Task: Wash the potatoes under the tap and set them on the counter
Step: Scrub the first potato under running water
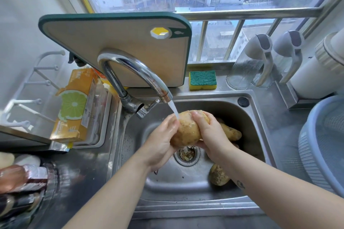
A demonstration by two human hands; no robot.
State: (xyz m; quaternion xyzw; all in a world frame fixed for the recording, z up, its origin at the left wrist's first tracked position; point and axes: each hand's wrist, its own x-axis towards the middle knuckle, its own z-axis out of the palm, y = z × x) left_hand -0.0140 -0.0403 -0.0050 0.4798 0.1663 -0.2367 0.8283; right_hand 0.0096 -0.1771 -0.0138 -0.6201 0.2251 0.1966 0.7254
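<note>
We see only the middle of the held potato point(186, 132); the left hand point(160, 143) covers its near end and the right hand point(210, 132) wraps its far side. Behind the right hand a second potato point(232, 133) shows only one end, and a third potato point(218, 174) by the sink's point(186, 201) near right corner is half hidden under the right forearm point(260, 176). At the counter's point(89, 163) left edge, packets point(20, 178) are blurred and cut off. The print on the orange box point(78, 106) is too small for us to read. The picture's right edge cuts the blue basin point(305, 147).
</note>
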